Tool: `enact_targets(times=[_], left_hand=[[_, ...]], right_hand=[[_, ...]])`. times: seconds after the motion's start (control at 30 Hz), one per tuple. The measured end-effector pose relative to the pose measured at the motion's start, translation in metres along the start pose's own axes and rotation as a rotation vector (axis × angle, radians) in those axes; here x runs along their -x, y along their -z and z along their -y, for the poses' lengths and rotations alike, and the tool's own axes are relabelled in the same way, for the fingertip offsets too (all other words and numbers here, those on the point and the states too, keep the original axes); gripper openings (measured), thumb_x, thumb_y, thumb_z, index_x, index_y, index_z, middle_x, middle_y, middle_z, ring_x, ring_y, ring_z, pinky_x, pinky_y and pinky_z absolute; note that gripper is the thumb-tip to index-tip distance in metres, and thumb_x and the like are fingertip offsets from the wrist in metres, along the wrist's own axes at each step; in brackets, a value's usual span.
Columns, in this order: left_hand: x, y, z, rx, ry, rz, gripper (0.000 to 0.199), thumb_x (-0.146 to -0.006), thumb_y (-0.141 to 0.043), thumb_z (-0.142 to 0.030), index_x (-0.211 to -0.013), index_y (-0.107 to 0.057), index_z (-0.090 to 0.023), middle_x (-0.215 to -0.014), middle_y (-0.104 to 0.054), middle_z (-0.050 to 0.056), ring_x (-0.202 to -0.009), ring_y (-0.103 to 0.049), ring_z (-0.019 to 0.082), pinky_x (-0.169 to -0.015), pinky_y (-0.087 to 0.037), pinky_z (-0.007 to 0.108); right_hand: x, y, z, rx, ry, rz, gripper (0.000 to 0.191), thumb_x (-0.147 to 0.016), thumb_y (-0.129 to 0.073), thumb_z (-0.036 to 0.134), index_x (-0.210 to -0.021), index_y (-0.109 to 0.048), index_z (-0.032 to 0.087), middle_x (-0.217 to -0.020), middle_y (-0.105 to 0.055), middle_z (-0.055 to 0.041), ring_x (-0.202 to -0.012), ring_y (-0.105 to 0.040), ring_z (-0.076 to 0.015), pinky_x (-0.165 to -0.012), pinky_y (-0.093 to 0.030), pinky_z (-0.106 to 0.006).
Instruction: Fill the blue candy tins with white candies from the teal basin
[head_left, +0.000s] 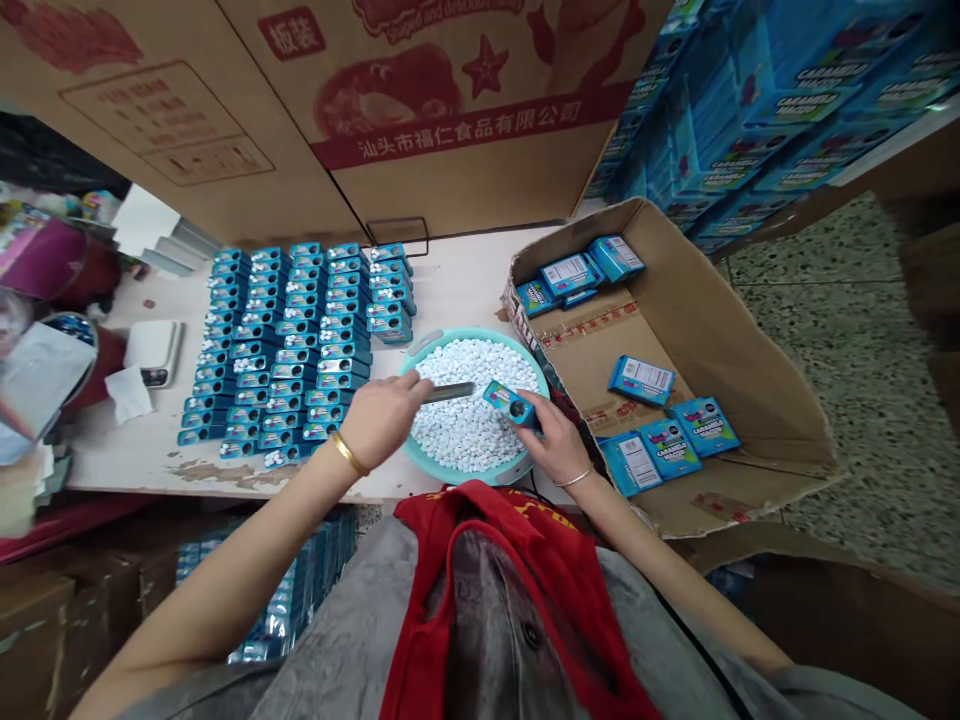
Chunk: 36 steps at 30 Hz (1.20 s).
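Note:
My left hand [384, 412] is closed around a narrow grey metal tool [451, 391], which points right above the candies. In my right hand [556, 440] is a small blue candy box [501, 396], tilted, with a round dark opening in its end facing up. The tool's tip and the box are close but apart. Beneath both hands, small white candies [472, 440] fill a round turquoise basin [420, 462]. The tool's rear end is hidden inside my left fist.
Rows of upright blue boxes [289, 350] stand left on the white table [135, 440]. An open carton [750, 400] at right holds several blue boxes [667, 447]. Large cartons [465, 170] form a wall behind. Blue boxes [795, 110] are stacked at far right. A small white scale [154, 350] sits left.

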<state>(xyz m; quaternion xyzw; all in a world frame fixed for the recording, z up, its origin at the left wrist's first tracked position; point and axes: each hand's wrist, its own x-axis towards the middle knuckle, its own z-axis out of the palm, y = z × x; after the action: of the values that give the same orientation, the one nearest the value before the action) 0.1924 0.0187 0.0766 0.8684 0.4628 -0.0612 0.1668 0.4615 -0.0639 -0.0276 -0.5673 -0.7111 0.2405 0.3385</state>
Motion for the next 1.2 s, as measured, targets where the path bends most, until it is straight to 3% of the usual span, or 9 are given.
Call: enact_targets(times=[0.07,0.13,0.27,0.37,0.47,0.63,0.8,0.97,1.2], left_hand=[[0.004,-0.035,0.025,0.017,0.127,0.053,0.019,-0.089,-0.046,-0.012,-0.098,-0.061,-0.020,-0.090,-0.059,0.007,-0.083,-0.062,0.023,-0.072,-0.046,0.034],[0.002,-0.075,0.036,0.053,0.178,0.124,0.023,-0.087,-0.045,-0.008,-0.099,-0.060,-0.020,-0.095,-0.061,0.008,-0.088,-0.062,0.023,-0.073,-0.047,0.033],[-0.025,-0.140,0.010,0.159,0.185,0.157,0.028,-0.089,-0.043,-0.011,-0.111,-0.057,-0.021,-0.111,-0.062,0.009,-0.100,-0.061,0.023,-0.081,-0.048,0.033],[-0.047,-0.162,-0.014,0.235,0.177,0.137,0.034,-0.087,-0.044,-0.009,-0.117,-0.055,-0.020,-0.120,-0.060,0.011,-0.105,-0.060,0.025,-0.085,-0.048,0.035],[-0.050,-0.166,-0.011,0.307,0.168,0.125,0.038,-0.085,-0.047,-0.010,-0.121,-0.054,-0.020,-0.125,-0.059,0.010,-0.109,-0.059,0.025,-0.092,-0.047,0.036],[-0.023,-0.143,0.018,0.468,0.097,0.090,0.032,-0.088,-0.054,-0.023,-0.120,-0.053,-0.019,-0.119,-0.062,0.008,-0.101,-0.061,0.022,-0.091,-0.047,0.034],[-0.005,-0.084,0.023,0.509,-0.085,0.008,0.027,-0.091,-0.053,-0.029,-0.116,-0.054,-0.019,-0.108,-0.064,0.007,-0.090,-0.061,0.018,-0.083,-0.048,0.030],[-0.007,-0.020,0.005,0.331,-0.212,0.023,0.023,-0.092,-0.051,-0.025,-0.113,-0.056,-0.018,-0.104,-0.064,0.006,-0.091,-0.062,0.018,-0.078,-0.048,0.027],[-0.018,0.051,-0.044,-0.202,-0.267,0.213,0.018,-0.093,-0.044,-0.013,-0.103,-0.059,-0.016,-0.098,-0.065,0.007,-0.079,-0.064,0.017,-0.060,-0.044,0.027]], right_hand=[[0.000,0.006,-0.002,-0.027,-0.059,-0.062,0.040,-0.090,-0.054,0.030,-0.129,-0.050,0.022,-0.122,-0.062,-0.0136,-0.115,-0.060,-0.0273,-0.099,-0.050,-0.046],[0.000,0.011,-0.004,-0.033,-0.108,-0.117,0.039,-0.090,-0.057,0.036,-0.125,-0.053,0.022,-0.117,-0.063,-0.0129,-0.111,-0.060,-0.0275,-0.097,-0.050,-0.046],[0.000,0.015,-0.008,-0.046,-0.164,-0.161,0.038,-0.088,-0.060,0.040,-0.121,-0.055,0.022,-0.112,-0.065,-0.0113,-0.105,-0.062,-0.0270,-0.094,-0.050,-0.045],[0.001,0.014,-0.009,-0.055,-0.191,-0.163,0.037,-0.088,-0.060,0.040,-0.119,-0.055,0.021,-0.111,-0.066,-0.0106,-0.104,-0.062,-0.0262,-0.092,-0.051,-0.044],[0.003,0.012,-0.009,-0.069,-0.218,-0.172,0.038,-0.087,-0.062,0.040,-0.119,-0.055,0.021,-0.110,-0.066,-0.0103,-0.103,-0.062,-0.0255,-0.092,-0.050,-0.043],[0.004,0.015,-0.006,-0.061,-0.224,-0.186,0.038,-0.087,-0.061,0.040,-0.119,-0.056,0.021,-0.109,-0.066,-0.0106,-0.102,-0.062,-0.0262,-0.091,-0.050,-0.044],[0.001,0.016,-0.005,0.003,-0.137,-0.137,0.037,-0.089,-0.055,0.032,-0.124,-0.054,0.021,-0.115,-0.063,-0.0131,-0.109,-0.060,-0.0282,-0.096,-0.050,-0.046],[-0.004,0.008,-0.001,0.056,-0.003,-0.039,0.047,-0.085,-0.050,0.017,-0.132,-0.050,0.021,-0.122,-0.061,-0.0137,-0.116,-0.057,-0.0286,-0.101,-0.048,-0.047],[-0.005,-0.003,0.006,0.089,0.082,0.021,0.051,-0.084,-0.048,0.011,-0.134,-0.048,0.019,-0.125,-0.060,-0.0131,-0.118,-0.057,-0.0277,-0.102,-0.049,-0.047]])
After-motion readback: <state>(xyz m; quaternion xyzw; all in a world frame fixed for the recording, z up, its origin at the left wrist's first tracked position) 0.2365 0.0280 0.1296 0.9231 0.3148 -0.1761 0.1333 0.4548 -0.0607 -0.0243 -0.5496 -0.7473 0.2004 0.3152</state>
